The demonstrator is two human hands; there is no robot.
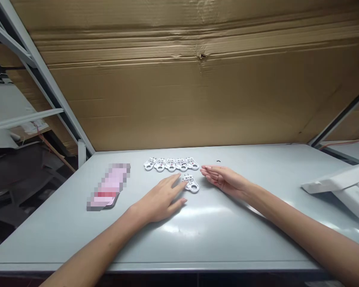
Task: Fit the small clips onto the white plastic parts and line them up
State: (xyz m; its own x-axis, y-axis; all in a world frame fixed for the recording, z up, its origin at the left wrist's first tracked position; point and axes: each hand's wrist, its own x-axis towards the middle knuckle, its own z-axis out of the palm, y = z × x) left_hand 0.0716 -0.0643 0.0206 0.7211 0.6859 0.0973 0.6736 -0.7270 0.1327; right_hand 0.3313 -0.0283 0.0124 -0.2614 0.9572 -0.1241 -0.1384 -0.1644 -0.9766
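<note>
My left hand (158,199) lies flat, fingertips just beside a white plastic tag (192,185); my right hand (224,178) rests open, apart. The tag looks light and stiff, easiest pinched by its edges.

The left forearm (98,243) and right forearm (305,227) are bare and slim, tapering to narrow wrists. The left hand (160,198) and right hand (224,179) are bare too, with long, slender fingers; the nails are too small to make out.

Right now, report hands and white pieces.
Left hand flat, fingertips by loose white piece. Right hand open beside it. Five more pieces in row beyond.
</note>
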